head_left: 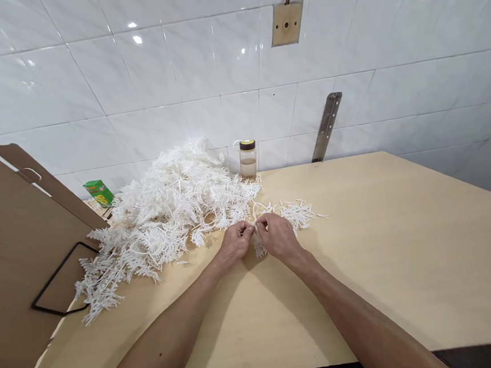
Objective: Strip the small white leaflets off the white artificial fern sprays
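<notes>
My left hand (235, 241) and my right hand (278, 235) meet over the table, their fingertips pinched close together. Between them is a white artificial plant sprig (298, 213), whose feathery tips spread out behind and below my right hand. My right fingers close on its thin stem. My left thumb and forefinger are pinched at the same spot, but what lies between them is too small to make out. Left of my hands rises a large heap of similar white sprigs (173, 190), its right edge just behind my fingers.
A bottle with a dark lid (248, 159) stands behind the heap by the tiled wall. On the left are a cardboard box (27, 243), a black wire frame (50, 310) and a green carton (99, 192). A metal bracket (327, 126) leans at the table's (405, 239) back edge.
</notes>
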Action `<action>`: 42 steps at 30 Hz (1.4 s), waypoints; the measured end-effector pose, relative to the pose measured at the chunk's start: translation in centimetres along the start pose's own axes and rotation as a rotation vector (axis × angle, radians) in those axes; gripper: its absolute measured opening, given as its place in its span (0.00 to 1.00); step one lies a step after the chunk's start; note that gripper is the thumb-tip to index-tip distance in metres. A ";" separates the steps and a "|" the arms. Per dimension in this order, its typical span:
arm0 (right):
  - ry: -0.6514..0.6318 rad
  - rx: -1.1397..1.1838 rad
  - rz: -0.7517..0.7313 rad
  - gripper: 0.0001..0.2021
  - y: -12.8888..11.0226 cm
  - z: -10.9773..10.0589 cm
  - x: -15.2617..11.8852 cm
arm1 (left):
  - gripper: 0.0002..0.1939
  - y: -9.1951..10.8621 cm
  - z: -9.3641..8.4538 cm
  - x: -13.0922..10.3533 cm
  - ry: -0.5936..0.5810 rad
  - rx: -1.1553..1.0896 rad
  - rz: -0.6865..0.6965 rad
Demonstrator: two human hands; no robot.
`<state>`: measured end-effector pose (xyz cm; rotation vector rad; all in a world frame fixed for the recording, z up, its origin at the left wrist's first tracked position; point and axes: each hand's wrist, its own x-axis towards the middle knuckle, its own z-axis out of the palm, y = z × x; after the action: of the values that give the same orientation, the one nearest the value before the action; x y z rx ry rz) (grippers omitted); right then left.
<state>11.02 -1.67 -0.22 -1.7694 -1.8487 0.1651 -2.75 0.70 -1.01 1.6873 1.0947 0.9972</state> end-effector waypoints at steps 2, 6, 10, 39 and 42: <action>0.018 -0.049 -0.041 0.10 0.2 0.0 0.1 | 0.13 -0.1 0.0 0.0 -0.010 0.000 -0.006; 0.092 -0.108 0.022 0.10 1.4 -0.6 0.9 | 0.13 -0.4 0.0 -0.1 -0.044 -0.007 0.031; 0.232 -0.012 0.132 0.07 4.1 -2.3 1.7 | 0.13 -0.9 0.0 0.1 0.028 -0.002 0.035; -0.285 0.515 0.228 0.17 1.2 -3.0 0.2 | 0.14 -0.4 0.5 -1.1 0.000 0.891 0.374; -0.259 0.555 0.248 0.14 1.4 -2.8 0.2 | 0.13 -0.3 0.5 -1.2 -0.006 0.865 0.377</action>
<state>13.59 -2.16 1.52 -1.6144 -1.5321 0.9443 -2.74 -0.48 -1.67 2.6617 1.3359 0.7697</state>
